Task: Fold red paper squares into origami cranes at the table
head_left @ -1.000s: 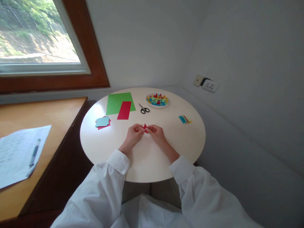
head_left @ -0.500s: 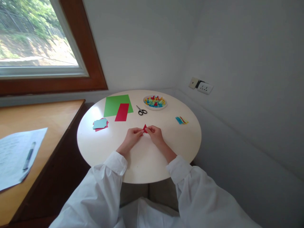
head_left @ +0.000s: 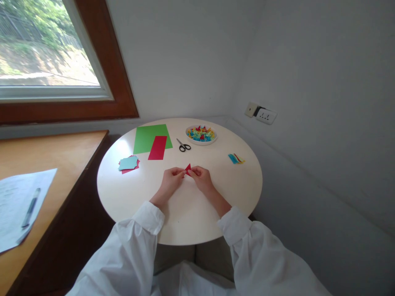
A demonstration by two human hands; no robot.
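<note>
The left grip (head_left: pixel 173 177) and the right grip (head_left: pixel 202 177) meet over the round counter (head_left: pixel 179 230), each pinching one side of a small red paper piece (head_left: pixel 188 168) between thumb and fingers. The piece sits right between the two, its pointed tip rising past the fingertips and away from the person; the fingers hide its lower part, so how it is folded cannot be told.

Just beyond the grips lie the scissors (head_left: pixel 184 147), black handles toward them and blades pointing away and leftward. Farther off, and a little to the right, a white oval dish (head_left: pixel 202 143) holds a heap of small red, yellow, blue and pale green pieces (head_left: pixel 200 135). Beyond the left grip, a red rectangle of paper (head_left: pixel 158 148) overlaps the near edge of a green sheet (head_left: pixel 143 139). Left of the left grip is a stack of light blue and red paper pieces (head_left: pixel 128 163). To the right of the right grip and slightly beyond it, blue, red and yellow strips (head_left: pixel 236 158) lie bunched together, well apart from the fingers.
</note>
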